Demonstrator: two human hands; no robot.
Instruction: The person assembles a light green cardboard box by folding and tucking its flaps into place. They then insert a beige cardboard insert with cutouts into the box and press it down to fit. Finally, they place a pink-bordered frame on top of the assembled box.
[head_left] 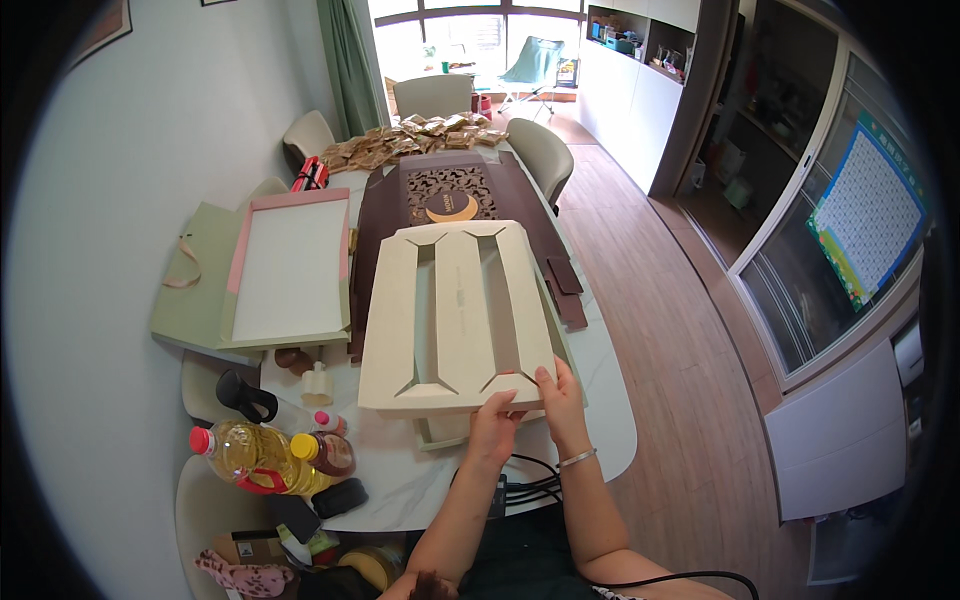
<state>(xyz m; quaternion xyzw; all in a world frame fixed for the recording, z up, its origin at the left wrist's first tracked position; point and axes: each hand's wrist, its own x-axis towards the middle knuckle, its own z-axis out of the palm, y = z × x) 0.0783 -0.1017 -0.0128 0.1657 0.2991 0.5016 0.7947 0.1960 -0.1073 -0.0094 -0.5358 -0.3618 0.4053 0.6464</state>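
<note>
A cream cardboard box insert (460,310) with two long slots is tilted up over the near part of the table. My left hand (494,425) grips its near edge right of the middle, fingers partly hidden underneath. Close beside it, my right hand (566,405) is closed on the near right corner, thumb on top. A pale green box (445,432) shows partly beneath the insert. Beyond lies a flattened dark brown carton (385,215) with a cut-out pattern and a gold crescent.
An open green and pink box (290,270) lies at the left. Several small packets (400,145) are heaped at the far end. An oil bottle (255,455), a yellow-capped jar (325,452) and a black phone-like object (340,497) stand or lie near left. Black cables (530,487) run by the near edge.
</note>
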